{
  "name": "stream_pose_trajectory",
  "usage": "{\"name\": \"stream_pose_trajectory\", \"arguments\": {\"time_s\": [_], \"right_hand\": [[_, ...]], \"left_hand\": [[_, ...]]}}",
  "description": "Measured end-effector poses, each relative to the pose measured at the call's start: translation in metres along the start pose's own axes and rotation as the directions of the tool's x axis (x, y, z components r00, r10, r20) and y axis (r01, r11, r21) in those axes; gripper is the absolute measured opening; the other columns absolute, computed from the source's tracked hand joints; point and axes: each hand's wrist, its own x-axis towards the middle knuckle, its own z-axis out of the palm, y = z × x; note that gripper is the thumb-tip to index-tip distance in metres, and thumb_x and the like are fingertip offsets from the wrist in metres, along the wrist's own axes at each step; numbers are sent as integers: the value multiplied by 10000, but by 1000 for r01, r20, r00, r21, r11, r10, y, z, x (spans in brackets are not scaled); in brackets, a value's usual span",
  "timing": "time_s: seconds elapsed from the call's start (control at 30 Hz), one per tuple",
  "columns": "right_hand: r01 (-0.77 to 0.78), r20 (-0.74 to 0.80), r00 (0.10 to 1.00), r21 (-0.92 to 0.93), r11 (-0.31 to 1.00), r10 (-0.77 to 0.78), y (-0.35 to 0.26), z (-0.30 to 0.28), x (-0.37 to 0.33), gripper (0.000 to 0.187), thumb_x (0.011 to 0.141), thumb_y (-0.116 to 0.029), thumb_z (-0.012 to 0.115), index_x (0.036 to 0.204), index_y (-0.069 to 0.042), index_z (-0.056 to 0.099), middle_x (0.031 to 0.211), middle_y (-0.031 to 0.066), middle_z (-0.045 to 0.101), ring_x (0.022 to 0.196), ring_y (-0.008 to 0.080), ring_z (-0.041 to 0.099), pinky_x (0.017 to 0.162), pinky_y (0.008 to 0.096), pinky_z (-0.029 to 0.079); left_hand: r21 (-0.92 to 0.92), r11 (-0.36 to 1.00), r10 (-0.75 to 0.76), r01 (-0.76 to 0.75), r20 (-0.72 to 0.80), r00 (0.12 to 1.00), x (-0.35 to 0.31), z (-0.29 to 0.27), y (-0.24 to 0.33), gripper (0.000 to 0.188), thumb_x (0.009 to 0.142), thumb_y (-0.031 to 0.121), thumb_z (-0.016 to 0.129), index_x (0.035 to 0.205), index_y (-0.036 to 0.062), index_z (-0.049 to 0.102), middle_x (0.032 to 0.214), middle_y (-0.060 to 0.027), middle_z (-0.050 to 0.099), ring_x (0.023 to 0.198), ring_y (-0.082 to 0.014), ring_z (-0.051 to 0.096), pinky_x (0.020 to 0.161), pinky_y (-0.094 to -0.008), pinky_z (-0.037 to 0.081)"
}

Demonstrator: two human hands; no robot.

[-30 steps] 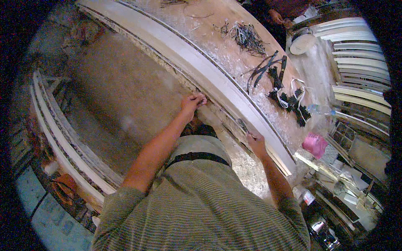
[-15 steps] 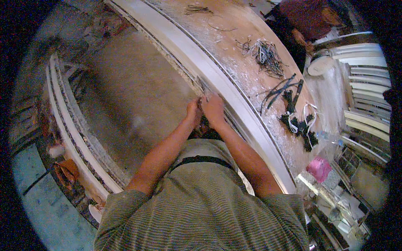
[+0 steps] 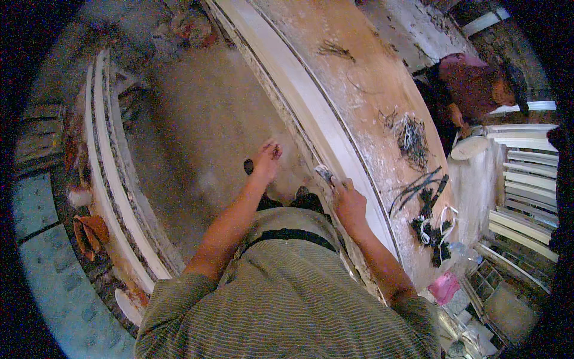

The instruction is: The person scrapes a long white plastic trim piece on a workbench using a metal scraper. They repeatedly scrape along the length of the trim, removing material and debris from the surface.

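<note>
My right hand (image 3: 350,203) is closed on a small scraper-like tool (image 3: 324,173), pale and dark grey, with its exact kind unclear. Its tip lies at the near edge of a long white moulding (image 3: 326,128) on the bench. My left hand (image 3: 267,160) hangs apart from the moulding, over the dusty floor (image 3: 209,113), its fingers curled. What those fingers hold, if anything, is too small to make out. Beside the left hand shows a dark oval thing (image 3: 248,166); whether it touches the hand I cannot tell.
On the wooden bench (image 3: 353,72) lie tangled ties (image 3: 412,140), black strips (image 3: 426,206) and a pink bag (image 3: 444,287). A second moulding (image 3: 107,161) and a brown pouch (image 3: 91,235) are at left. Far right, a co-worker (image 3: 469,90) is near stacked white strips (image 3: 529,170).
My hands, together at the moulding's edge before, have come apart. The left has moved off to the left over the floor; the right has shifted right and nearer, with the tool now showing.
</note>
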Motion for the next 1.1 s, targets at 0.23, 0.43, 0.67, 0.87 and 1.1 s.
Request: {"name": "stream_pose_trajectory", "arguments": {"time_s": [0.23, 0.43, 0.67, 0.87, 1.1], "right_hand": [[95, -115, 989, -9, 995, -96, -88, -1, 203, 314, 899, -198, 631, 1205, -140, 673, 1071, 126, 602, 739, 337, 682, 661, 458, 555], [158, -235, 959, -10, 987, -156, -179, -21, 366, 256, 893, -208, 629, 1126, -112, 676, 1076, 141, 605, 719, 349, 679, 657, 474, 558], [191, -208, 948, -226, 955, -239, -247, -21, 509, 247, 898, -217, 631, 1112, -104, 679, 1062, 140, 613, 711, 325, 692, 630, 451, 570], [167, -151, 969, -179, 970, -194, -305, -32, 630, 222, 913, -175, 590, 1110, -139, 685, 1041, 142, 614, 736, 333, 700, 643, 463, 576], [289, -268, 909, -149, 946, -320, -390, -52, 805, 257, 906, -127, 550, 1133, -84, 663, 1065, 197, 638, 712, 350, 700, 617, 469, 571]], "left_hand": [[-183, 982, 11, -39, -152, 988, 135, -162, 118, 93, 974, 169, 639, 1013, 84, 639, 939, -49, 657, 908, -170, 636, 811, -294, 551], [334, 878, 438, -342, -276, 856, 133, -311, 279, 95, 925, 140, 680, 1002, 84, 672, 978, -67, 695, 918, -184, 671, 869, -280, 561], [883, 388, 833, -265, -213, 510, 97, -390, 399, 230, 969, 145, 650, 1128, -21, 654, 1003, -73, 696, 964, -195, 674, 849, -294, 583], [883, 469, 728, -18, -375, 575, 158, -403, 451, 123, 986, 134, 619, 996, 12, 621, 891, -17, 637, 814, -137, 604, 748, -251, 525], [751, 619, 679, -230, -364, 638, 275, -331, 531, 141, 958, 97, 640, 834, 72, 577, 803, -21, 590, 716, -117, 534, 607, -258, 465]]}}
